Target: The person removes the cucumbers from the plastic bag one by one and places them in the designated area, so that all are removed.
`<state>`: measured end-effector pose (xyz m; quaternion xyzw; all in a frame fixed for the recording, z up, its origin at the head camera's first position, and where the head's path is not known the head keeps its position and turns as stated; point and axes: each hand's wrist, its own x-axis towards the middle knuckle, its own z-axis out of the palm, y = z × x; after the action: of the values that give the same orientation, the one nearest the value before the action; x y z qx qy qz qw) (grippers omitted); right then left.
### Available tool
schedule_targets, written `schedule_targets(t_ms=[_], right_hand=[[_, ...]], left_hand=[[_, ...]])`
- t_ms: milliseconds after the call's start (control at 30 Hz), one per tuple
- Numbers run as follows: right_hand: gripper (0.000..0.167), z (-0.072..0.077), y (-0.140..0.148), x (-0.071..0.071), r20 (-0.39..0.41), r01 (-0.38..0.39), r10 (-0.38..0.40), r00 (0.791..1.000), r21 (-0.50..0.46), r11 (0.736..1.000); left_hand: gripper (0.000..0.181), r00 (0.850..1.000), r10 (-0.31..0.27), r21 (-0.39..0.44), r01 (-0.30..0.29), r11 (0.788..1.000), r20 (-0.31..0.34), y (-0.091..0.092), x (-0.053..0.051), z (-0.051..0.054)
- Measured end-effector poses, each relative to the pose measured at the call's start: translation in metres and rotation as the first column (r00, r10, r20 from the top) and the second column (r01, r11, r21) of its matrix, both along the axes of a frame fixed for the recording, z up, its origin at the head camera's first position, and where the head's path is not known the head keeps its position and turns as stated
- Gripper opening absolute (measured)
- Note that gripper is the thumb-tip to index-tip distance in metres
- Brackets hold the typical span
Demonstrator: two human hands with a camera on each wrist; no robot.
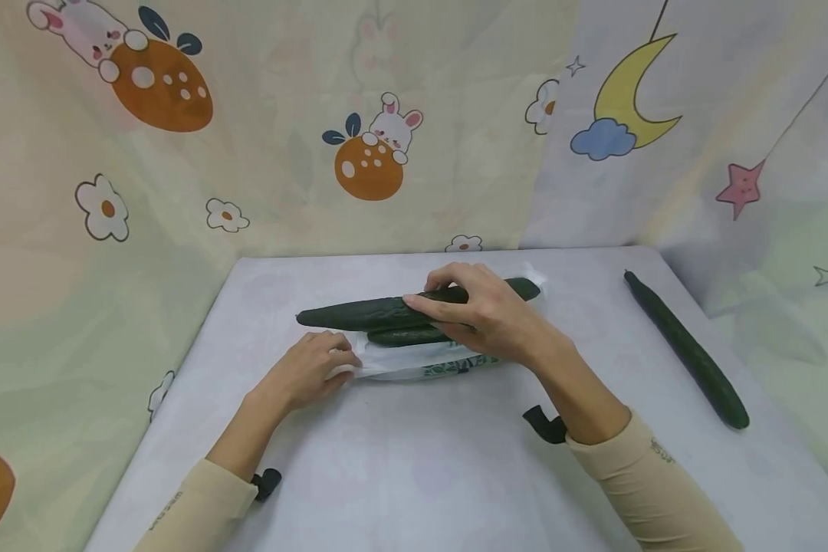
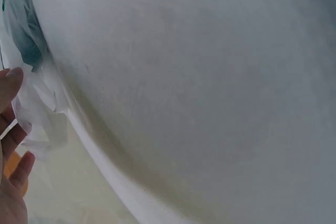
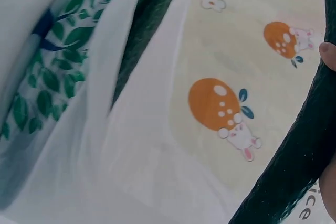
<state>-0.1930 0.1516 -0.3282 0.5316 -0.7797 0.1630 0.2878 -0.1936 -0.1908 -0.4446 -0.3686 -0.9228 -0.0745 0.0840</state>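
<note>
My right hand (image 1: 490, 314) grips a dark green cucumber (image 1: 359, 313) from above, over a white plastic bag (image 1: 393, 368) printed with green leaves. In the right wrist view the held cucumber (image 3: 294, 166) runs along the right side, with fingertips on it. Just below it in the head view, a second cucumber (image 1: 400, 337) lies at the bag, partly covered by the right hand. At the bag's left end, my left hand (image 1: 310, 368) pinches the plastic edge. Its thumb and fingers (image 2: 10, 85) show beside the thin film (image 2: 42, 98) in the left wrist view.
Another cucumber (image 1: 686, 349) lies slanted on the right side of the white table (image 1: 421, 460). Patterned cloth (image 1: 469, 138) with rabbits, flowers and a moon hangs behind and at both sides. A black strap piece (image 1: 545, 424) sticks out by the right wrist.
</note>
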Motion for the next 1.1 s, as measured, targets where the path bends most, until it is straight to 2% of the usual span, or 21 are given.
schedule_targets(t_ms=[267,400,600,733,900,967,1100], right_hand=[[0.048,0.019,-0.009,0.005,0.023,-0.094,0.097,0.995,-0.119,0.988],[0.047,0.027,-0.011,0.006,0.01,-0.112,0.115,0.993,-0.165,0.98],[0.055,0.034,-0.003,0.009,-0.013,-0.102,0.101,0.995,-0.187,0.977],[0.063,0.036,0.012,0.006,-0.023,-0.09,0.087,0.996,-0.219,0.972],[0.074,0.037,0.038,0.006,0.008,-0.048,0.051,0.999,-0.253,0.966],[0.069,0.036,0.049,0.007,0.049,-0.018,0.033,0.998,-0.269,0.963],[0.041,0.027,0.071,0.008,0.065,0.033,-0.014,0.998,-0.306,0.952]], left_hand=[[0.02,1.0,-0.002,-0.007,0.002,1.0,0.003,0.0,0.0,0.001],[0.02,1.0,0.001,-0.02,-0.001,1.0,0.004,0.001,-0.001,0.003],[0.019,1.0,0.008,-0.031,-0.008,0.999,0.012,0.002,0.0,0.006],[0.019,1.0,0.019,-0.031,-0.019,0.999,0.022,0.001,0.0,0.005],[0.02,1.0,0.022,-0.023,-0.021,1.0,0.021,0.0,0.001,0.003],[0.02,1.0,0.02,-0.018,-0.019,1.0,0.021,0.0,0.001,0.002],[0.018,1.0,0.01,-0.011,-0.01,1.0,0.017,0.0,0.0,0.0]])
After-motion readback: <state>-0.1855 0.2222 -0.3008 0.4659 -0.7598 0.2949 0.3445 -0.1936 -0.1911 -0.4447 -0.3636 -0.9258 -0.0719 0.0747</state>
